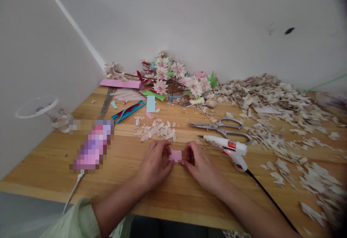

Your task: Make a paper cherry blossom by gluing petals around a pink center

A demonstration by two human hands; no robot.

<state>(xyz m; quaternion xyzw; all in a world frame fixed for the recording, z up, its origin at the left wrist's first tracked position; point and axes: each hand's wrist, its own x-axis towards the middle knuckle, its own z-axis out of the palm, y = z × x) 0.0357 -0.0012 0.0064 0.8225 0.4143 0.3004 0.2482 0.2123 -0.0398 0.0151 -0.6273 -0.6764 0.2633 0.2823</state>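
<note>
Both hands, left (154,164) and right (199,162), pinch a small pink paper square (175,155) near the bench's (54,173) front edge; glue gun (229,147) and scissors (221,128) lie just right, bare wood left.

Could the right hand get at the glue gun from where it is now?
Probably yes. The glue gun lies just beside the right hand, with nothing between them. That hand and the left hand both pinch the pink paper piece, so it would have to let go first.
</note>
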